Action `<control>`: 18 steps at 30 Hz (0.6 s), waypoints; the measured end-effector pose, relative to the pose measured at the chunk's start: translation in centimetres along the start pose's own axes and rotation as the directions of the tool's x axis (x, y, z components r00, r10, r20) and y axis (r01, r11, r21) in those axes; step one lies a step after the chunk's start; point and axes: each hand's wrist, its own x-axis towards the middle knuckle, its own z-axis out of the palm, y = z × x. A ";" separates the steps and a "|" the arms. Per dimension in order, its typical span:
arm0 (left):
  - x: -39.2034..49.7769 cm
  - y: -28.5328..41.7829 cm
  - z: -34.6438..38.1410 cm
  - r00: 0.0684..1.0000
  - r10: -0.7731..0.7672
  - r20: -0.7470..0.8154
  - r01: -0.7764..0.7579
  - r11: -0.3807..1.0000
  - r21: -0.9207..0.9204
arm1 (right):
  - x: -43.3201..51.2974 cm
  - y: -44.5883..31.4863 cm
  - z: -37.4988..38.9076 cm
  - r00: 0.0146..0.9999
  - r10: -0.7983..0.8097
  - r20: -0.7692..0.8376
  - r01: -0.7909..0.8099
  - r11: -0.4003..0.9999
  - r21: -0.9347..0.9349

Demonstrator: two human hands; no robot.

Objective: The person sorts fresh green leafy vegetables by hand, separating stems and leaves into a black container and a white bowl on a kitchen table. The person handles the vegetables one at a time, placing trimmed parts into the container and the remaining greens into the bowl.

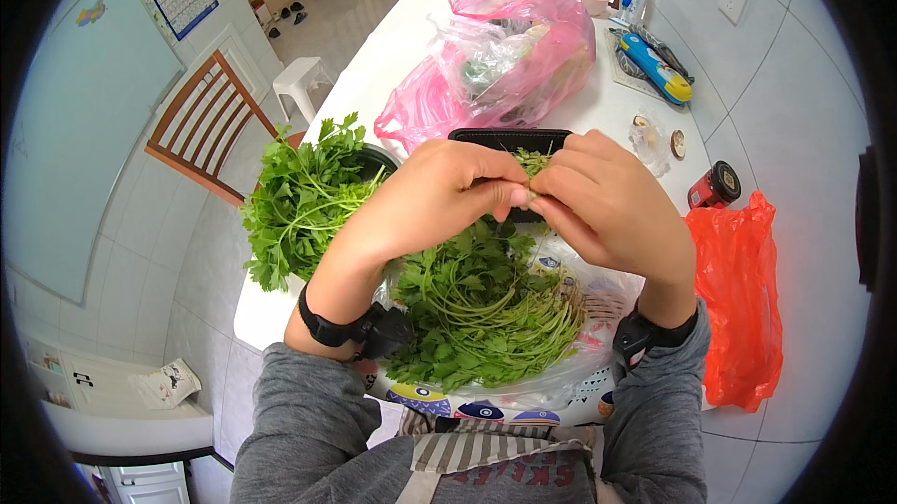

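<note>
My left hand (448, 196) and my right hand (606, 206) meet fingertip to fingertip above a black tray (509, 137). Something small and pale is pinched between them, probably a bit of stem; the fingers mostly hide it. Green trimmings (532, 159) lie in the tray. Nearer to me, a heap of leafy green stems (483, 308), like celery or parsley, rests on clear plastic over a fish-patterned surface (490, 411). Left of my left hand, a bunch of brighter leafy greens (301, 203) overhangs a dark round bowl (378, 157).
A pink plastic bag (560, 62) with contents lies beyond the tray. On the right are a red plastic bag (736, 308), a dark-lidded jar (715, 185) and a blue-yellow case (655, 68). A wooden chair (210, 129) and a white stool (298, 80) stand left of the table.
</note>
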 end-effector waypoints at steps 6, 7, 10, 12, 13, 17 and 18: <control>0.2 -0.7 0.0 0.995 0.008 0.100 0.009 0.987 -0.161 | -0.5 2.4 0.1 0.999 -0.022 0.026 0.010 0.916 0.401; 0.4 -0.8 0.0 0.995 0.006 0.097 0.008 0.990 -0.142 | -0.7 2.8 0.3 0.998 0.014 0.055 -0.037 0.893 0.448; 0.6 -1.1 0.1 0.995 0.083 0.053 -0.080 0.994 -0.070 | -1.0 3.8 0.9 0.984 0.110 0.139 -0.171 0.801 0.574; 0.9 -1.2 0.2 0.975 0.222 -0.006 -0.222 0.974 0.042 | -1.1 4.5 1.2 0.969 0.163 0.183 -0.244 0.707 0.663; 1.0 -1.3 0.2 0.946 0.321 -0.037 -0.314 0.941 0.130 | -1.2 4.6 1.2 0.955 0.210 0.210 -0.296 0.642 0.707; 1.6 -2.0 0.8 0.740 0.653 -0.162 -0.510 0.701 0.498 | -1.2 4.7 1.7 0.920 0.299 0.253 -0.336 0.270 0.902; 1.9 -2.2 0.7 0.744 0.647 -0.168 -0.465 0.682 0.564 | -1.1 4.4 2.2 0.945 0.264 0.195 -0.239 0.147 0.960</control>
